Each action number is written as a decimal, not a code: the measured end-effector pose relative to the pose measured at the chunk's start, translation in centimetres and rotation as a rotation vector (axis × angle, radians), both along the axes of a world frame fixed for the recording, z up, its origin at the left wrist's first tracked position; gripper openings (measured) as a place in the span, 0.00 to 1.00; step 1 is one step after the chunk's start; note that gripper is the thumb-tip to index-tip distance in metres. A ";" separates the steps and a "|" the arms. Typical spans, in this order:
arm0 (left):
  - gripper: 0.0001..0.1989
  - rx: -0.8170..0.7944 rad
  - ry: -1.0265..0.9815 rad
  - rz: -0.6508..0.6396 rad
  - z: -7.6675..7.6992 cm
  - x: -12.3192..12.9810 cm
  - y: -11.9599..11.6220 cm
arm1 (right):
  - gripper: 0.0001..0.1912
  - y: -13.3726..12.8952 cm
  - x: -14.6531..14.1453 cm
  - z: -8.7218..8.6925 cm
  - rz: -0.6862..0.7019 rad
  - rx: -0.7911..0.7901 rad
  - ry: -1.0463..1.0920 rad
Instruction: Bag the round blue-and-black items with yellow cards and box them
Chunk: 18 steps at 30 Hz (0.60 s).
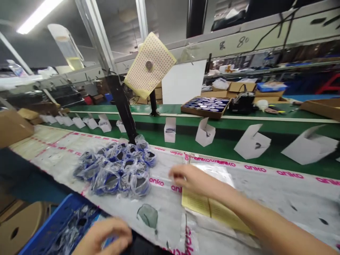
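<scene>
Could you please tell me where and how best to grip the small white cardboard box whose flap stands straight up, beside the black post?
I'd pinch the left and right walls of the white cardboard box with the right hand, coming from the near side: its front faces you, and the raised flap stands at the back.

From my view, the tabletop (166,212) is bare around the green patch (148,215). Bagged items (119,168) and the slanted black post (120,106) block the way to the belt (186,136).
</scene>
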State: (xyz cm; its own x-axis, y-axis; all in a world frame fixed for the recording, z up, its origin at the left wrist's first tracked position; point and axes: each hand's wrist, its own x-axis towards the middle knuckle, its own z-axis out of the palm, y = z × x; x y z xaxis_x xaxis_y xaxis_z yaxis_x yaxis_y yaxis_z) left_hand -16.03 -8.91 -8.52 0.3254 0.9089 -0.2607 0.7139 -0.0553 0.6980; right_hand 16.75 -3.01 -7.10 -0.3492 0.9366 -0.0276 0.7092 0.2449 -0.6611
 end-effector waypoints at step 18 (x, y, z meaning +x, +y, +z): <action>0.26 0.406 -0.264 -0.176 -0.6 19.6 13.6 | 0.27 7.1 9.1 1.1 -0.326 0.109 0.215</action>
